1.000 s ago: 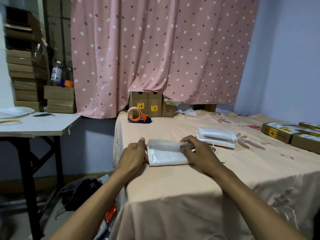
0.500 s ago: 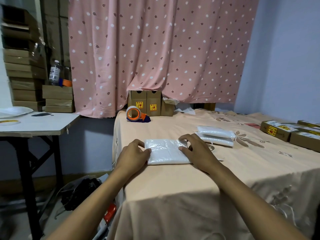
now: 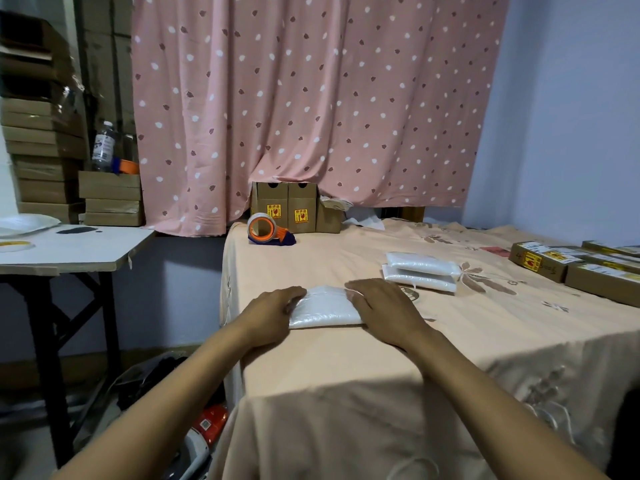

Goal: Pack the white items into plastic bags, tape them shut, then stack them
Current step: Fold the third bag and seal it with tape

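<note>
A white item in a clear plastic bag [image 3: 323, 308] lies flat near the front left of the peach-covered table [image 3: 381, 358]. My left hand [image 3: 273, 311] rests on its left edge and my right hand [image 3: 379, 306] presses flat on its right side, fingers fairly straight. Two other bagged white packs [image 3: 420, 271] lie stacked just beyond my right hand. An orange tape dispenser [image 3: 268, 230] sits at the table's far left edge.
Brown cartons [image 3: 291, 207] stand against the pink dotted curtain. More labelled boxes [image 3: 568, 265] line the right side of the table. A white side table [image 3: 76, 247] stands to the left, with stacked cartons and a bottle [image 3: 103, 145] behind it.
Both hands have slid inward over the bagged pack and flattened onto it. The right hand's fingers, curled at the top edge before, now lie flatter on the pack.
</note>
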